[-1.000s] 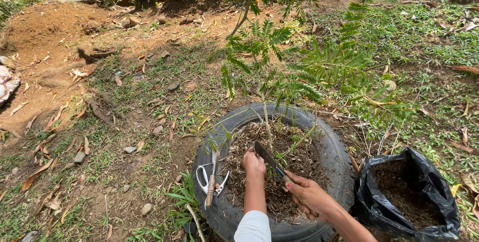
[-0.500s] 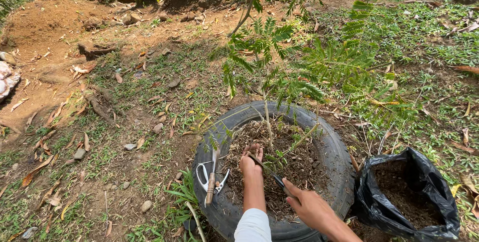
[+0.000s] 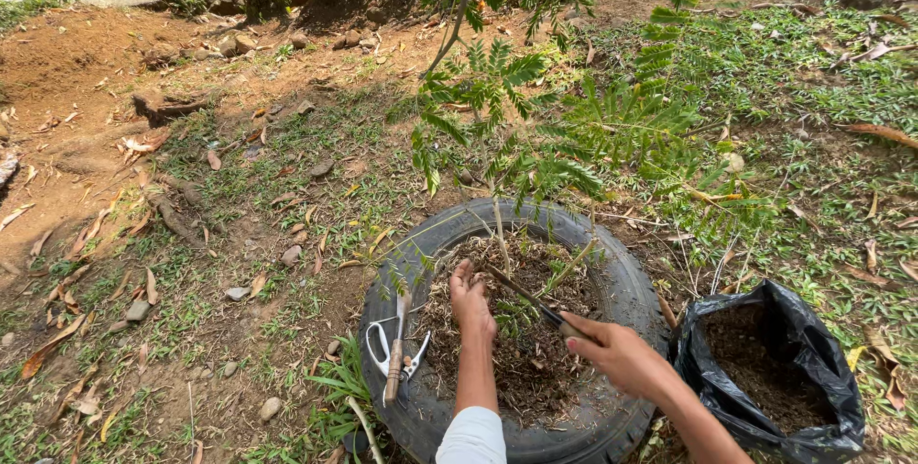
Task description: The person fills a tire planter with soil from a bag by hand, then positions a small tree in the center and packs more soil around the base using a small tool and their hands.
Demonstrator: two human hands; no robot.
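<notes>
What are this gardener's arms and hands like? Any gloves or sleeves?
No gloves: both the left hand and the right hand are bare, with no rings, watch or bands visible. The left arm has a white sleeve at the frame's bottom edge, forearm uncovered. The right forearm shows no sleeve.

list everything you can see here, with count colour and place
tyre planter: one, black, lying flat at bottom centre, filled with soil and dry litter
young plant: one thin stem with green feathery leaves, rising from the tyre
blade tool: one, dark, angled over the soil
scissors: one pair, white handles, on the tyre's left rim
wooden-handled tool: one, brown, lying across the scissors
plastic bag: one, black, open, holding dark soil, right of the tyre
stones: several, grey, on the bare ground at left
left hand: one, pressed on the soil
right hand: one, gripping the blade tool
</notes>
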